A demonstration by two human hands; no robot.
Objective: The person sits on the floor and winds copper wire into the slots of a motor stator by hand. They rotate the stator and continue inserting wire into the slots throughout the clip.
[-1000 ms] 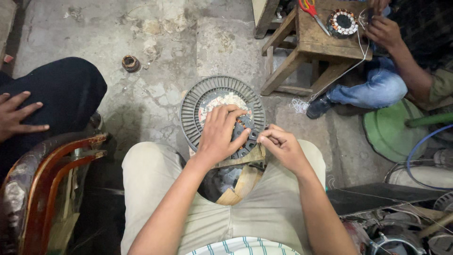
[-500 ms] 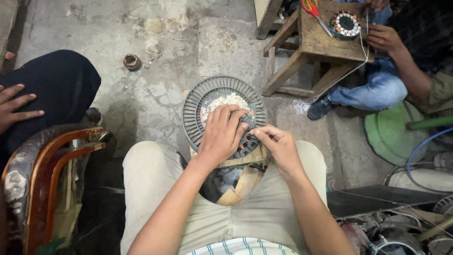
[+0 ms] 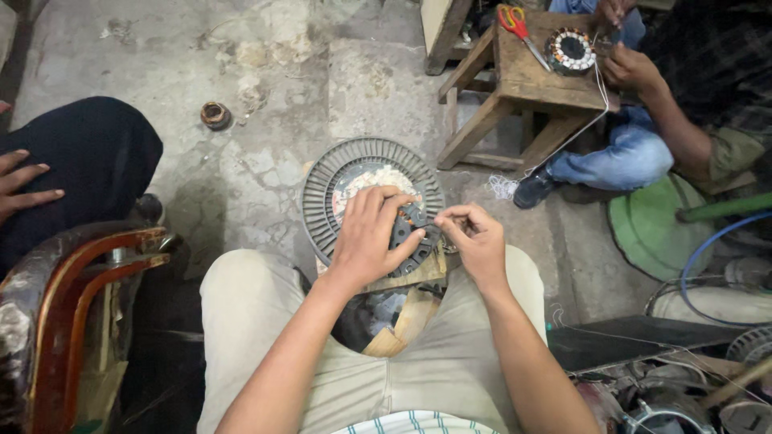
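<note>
Two hands work over a round, ribbed grey stator disc [image 3: 338, 181] resting by the knees on wooden blocks [image 3: 406, 301]. Left hand [image 3: 368, 233] lies flat on the disc, fingers spread, gripping nothing. Right hand [image 3: 476, 239] has its grip pinched shut on a thin wire [image 3: 441, 219] at the disc's edge.

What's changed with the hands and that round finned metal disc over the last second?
The right hand has shifted slightly left, its pinched fingertips now closer to the left hand. The left hand stays spread flat on the dark toothed ring atop the round grey finned metal disc, which has not moved.
</note>
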